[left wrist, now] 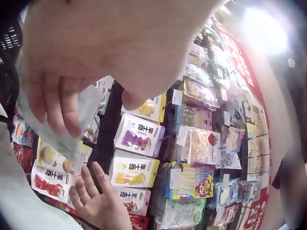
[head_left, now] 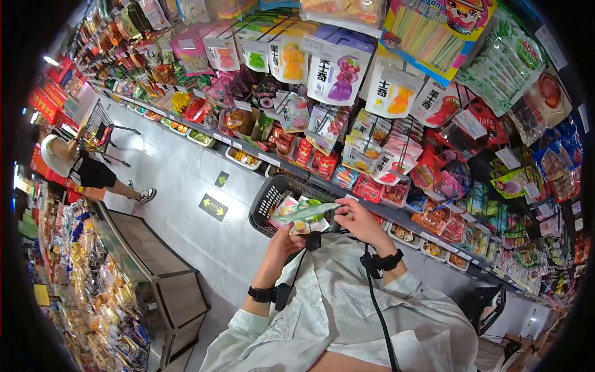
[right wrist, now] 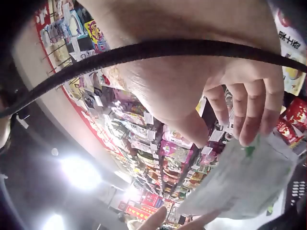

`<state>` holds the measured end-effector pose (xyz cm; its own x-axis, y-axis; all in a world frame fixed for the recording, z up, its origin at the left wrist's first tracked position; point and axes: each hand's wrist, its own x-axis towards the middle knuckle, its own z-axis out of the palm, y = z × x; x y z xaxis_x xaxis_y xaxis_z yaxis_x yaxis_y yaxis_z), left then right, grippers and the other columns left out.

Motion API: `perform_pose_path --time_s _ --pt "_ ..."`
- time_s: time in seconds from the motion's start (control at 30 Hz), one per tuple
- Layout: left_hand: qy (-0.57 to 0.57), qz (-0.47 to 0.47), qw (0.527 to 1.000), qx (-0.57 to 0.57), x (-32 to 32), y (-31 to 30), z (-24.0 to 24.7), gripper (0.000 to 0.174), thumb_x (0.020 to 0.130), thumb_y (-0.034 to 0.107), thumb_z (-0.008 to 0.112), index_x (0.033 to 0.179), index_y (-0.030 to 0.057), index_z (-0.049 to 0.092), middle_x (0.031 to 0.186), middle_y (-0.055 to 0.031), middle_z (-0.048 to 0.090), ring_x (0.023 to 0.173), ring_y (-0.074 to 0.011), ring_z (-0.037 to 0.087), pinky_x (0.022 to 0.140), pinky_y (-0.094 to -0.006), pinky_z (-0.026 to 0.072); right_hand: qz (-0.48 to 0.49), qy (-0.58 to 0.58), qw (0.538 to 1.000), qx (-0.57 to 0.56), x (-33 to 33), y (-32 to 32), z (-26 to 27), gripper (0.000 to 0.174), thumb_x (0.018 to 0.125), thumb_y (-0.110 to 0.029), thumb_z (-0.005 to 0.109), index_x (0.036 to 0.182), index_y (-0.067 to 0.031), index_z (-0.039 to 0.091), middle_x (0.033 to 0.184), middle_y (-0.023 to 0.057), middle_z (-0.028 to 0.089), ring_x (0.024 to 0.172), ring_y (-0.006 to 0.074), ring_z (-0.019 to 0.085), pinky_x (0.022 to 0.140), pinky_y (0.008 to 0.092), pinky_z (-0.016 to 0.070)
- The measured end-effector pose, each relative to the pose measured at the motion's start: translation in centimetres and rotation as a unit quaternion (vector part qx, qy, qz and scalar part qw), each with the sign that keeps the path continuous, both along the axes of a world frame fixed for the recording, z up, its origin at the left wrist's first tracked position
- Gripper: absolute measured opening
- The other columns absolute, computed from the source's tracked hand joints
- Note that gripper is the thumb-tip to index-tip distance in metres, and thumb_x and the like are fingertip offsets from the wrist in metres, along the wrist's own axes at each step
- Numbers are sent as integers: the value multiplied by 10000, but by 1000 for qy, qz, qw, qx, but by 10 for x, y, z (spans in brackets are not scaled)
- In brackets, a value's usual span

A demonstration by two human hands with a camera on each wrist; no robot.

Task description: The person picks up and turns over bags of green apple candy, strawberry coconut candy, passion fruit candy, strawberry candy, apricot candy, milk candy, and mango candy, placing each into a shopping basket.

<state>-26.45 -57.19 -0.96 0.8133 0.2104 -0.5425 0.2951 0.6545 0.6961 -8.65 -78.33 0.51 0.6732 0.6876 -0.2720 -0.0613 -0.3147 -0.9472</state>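
Note:
A pale green and white plastic packet [head_left: 307, 212] is stretched between my two hands, above the black shopping basket [head_left: 259, 201]. My left hand [head_left: 283, 247] pinches its near left edge, thumb against the plastic and other fingers bent below. At the opposite end, my right hand [head_left: 361, 223] grips a corner with its fingertips. Seen from the right wrist, the fingers [right wrist: 252, 117] overlap the top of the packet [right wrist: 244, 179], which looks greyish and half translucent. Several colourful packs [head_left: 288, 204] lie in the basket under it.
A long shelf of hanging snack pouches [head_left: 338, 71] runs along the far side, its price rail [head_left: 291, 167] just beyond the basket. A glass-sided display counter [head_left: 155, 273] stands left. Up the aisle are a person [head_left: 93, 167] and a shopping cart [head_left: 102, 130].

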Motion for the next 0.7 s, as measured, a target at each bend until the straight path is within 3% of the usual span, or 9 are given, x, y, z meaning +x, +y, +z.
perform_pose_path --time_s 0.1,0.23,0.4,0.7 --pt "-8 19 1000 4 8 0 10 404 1061 374 523 1236 15 581 929 -65 699 896 -152 676 875 -300 538 -14 2 1000 21 12 3 2 471 954 -191 697 1363 -49 515 1130 89 647 842 123 642 754 293 520" --pt "-24 12 999 33 11 0 9 405 1090 321 459 1359 24 516 917 -30 687 888 -143 667 863 -289 526 -10 -22 1000 19 21 4 -2 404 963 -199 685 1310 -29 568 1127 87 661 891 136 666 783 291 531" --pt "-41 24 999 11 -3 0 -6 272 1065 210 519 1253 26 591 954 -45 685 889 -139 673 880 -285 542 -14 -27 998 46 12 4 -10 322 974 -189 673 1244 -24 615 1039 44 671 901 112 639 789 277 522" --pt "-8 30 999 -10 -57 -7 -16 223 1051 201 541 1181 30 605 927 -39 671 873 -132 671 841 -275 549 -32 -39 999 -4 -39 -3 -7 283 979 -190 665 1201 -19 633 1000 25 660 866 107 612 789 271 513"
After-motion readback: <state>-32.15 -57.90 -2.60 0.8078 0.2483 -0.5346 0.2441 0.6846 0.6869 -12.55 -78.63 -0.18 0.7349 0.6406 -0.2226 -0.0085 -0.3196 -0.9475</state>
